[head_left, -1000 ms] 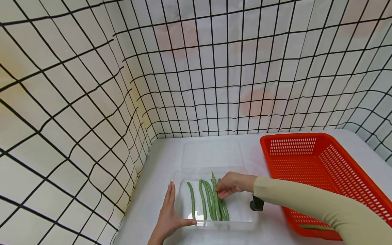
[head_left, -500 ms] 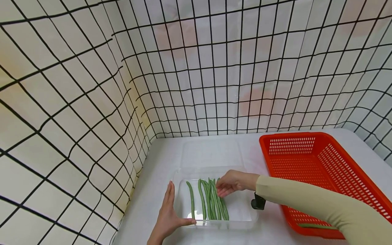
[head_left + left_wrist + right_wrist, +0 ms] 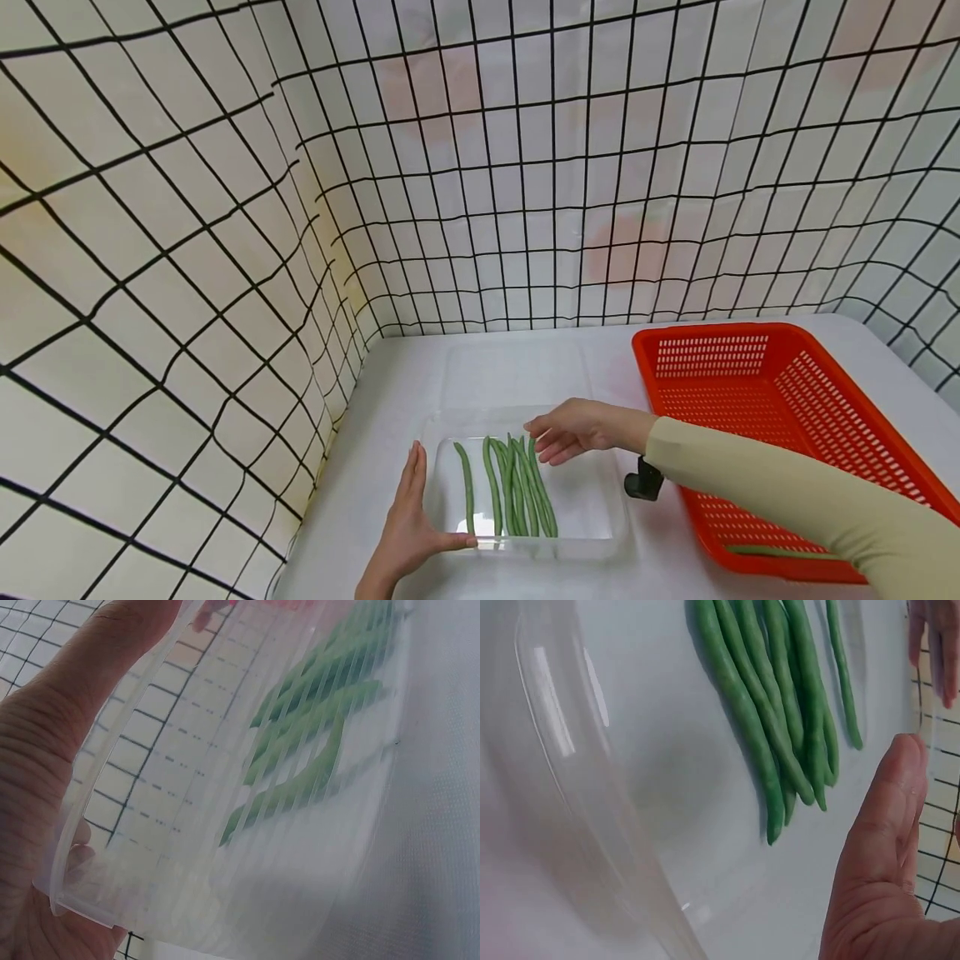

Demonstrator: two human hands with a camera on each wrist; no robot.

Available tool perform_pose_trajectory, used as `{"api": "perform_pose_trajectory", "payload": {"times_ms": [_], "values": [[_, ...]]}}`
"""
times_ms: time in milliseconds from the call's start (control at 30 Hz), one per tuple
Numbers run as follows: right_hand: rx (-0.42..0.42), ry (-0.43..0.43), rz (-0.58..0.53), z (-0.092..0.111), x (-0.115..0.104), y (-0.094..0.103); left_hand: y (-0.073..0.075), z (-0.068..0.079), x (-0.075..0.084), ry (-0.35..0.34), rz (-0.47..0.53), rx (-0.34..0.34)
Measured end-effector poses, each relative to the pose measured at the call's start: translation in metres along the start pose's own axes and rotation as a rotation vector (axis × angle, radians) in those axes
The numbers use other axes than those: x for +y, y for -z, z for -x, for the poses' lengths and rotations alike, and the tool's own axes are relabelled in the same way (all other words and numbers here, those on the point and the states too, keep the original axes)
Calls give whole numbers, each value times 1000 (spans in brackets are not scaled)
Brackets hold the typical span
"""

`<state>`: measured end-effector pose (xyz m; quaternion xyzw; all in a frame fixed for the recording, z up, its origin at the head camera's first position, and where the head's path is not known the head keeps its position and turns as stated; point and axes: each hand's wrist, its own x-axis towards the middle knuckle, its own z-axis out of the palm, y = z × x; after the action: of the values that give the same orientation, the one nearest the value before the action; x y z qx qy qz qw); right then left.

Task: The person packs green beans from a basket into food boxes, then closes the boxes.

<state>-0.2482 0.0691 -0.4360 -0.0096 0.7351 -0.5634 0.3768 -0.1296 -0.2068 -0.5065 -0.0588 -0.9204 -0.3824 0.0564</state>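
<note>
Several green beans [image 3: 517,492] lie lengthwise side by side in a clear plastic container [image 3: 592,546], with one bean [image 3: 466,487] apart on the left. My left hand [image 3: 411,525] rests on the container's near left corner, thumb along the front rim and fingers straight up the left side. In the left wrist view the beans [image 3: 307,712] show through the container's wall [image 3: 157,802]. Above the beans' far ends hovers my right hand [image 3: 573,429], relaxed and holding nothing. The right wrist view has that hand [image 3: 885,862] beside the beans [image 3: 772,712], fingers extended.
A red perforated basket [image 3: 720,333] stands to the right, with a green bean [image 3: 780,552] at its near end under the right sleeve [image 3: 757,475]. Behind the container lies a flat clear lid [image 3: 517,371]. Black wire mesh [image 3: 555,192] encloses the table at the back and sides.
My right hand has let go of a green bean, which now lies among the others, and has lifted up and away to the right. My left hand stays at the container's corner.
</note>
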Motion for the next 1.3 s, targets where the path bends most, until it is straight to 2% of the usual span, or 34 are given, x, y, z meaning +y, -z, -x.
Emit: {"api": "perform_pose_trajectory", "payload": {"times_ms": [467, 767, 867, 967, 1100, 1300], "values": [[42, 61, -1, 13, -19, 36, 3, 2, -1, -24, -6, -31], [80, 82, -66, 14, -27, 53, 6, 2, 0, -58, 0, -57], [107, 98, -90, 14, -28, 58, 11, 1, 1, -54, 14, -88], [136, 114, -104, 11, -29, 63, 21, -3, 3, -16, 24, -111], [173, 120, -109, 7, -29, 72, 41, -24, 9, 30, -2, -122], [188, 93, -99, 0, -31, 87, 66, -86, 23, 8, -4, -187]]}}
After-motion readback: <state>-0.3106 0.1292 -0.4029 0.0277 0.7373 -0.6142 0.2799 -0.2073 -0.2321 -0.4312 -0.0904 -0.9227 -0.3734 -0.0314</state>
